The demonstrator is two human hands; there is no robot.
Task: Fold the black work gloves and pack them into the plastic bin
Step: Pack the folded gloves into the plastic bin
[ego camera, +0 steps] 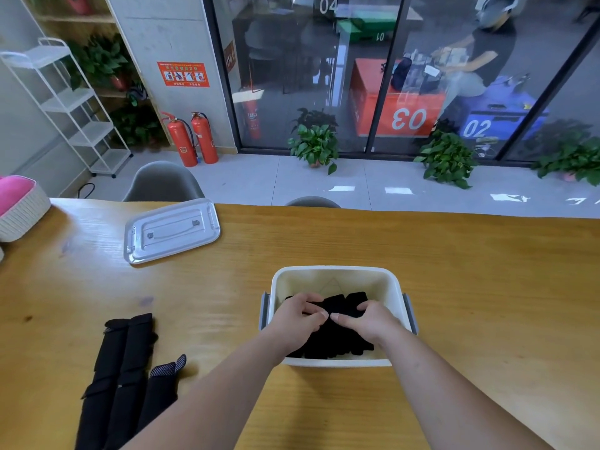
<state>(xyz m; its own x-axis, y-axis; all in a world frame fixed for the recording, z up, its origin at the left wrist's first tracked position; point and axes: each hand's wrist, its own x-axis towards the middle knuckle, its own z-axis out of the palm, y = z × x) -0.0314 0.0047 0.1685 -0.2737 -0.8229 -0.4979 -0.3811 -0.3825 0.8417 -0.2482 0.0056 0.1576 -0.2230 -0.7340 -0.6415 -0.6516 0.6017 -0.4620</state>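
Note:
A white plastic bin with grey side handles stands on the wooden table in front of me. Folded black work gloves lie inside it. Both of my hands are down in the bin on top of them. My left hand has curled fingers gripping the black fabric. My right hand pinches the gloves beside it, the fingertips of both hands almost meeting. More black gloves lie flat on the table to the left of my left forearm.
The bin's grey lid lies on the table at the back left. A white woven basket with a pink thing in it sits at the left edge. Grey chairs stand behind the table.

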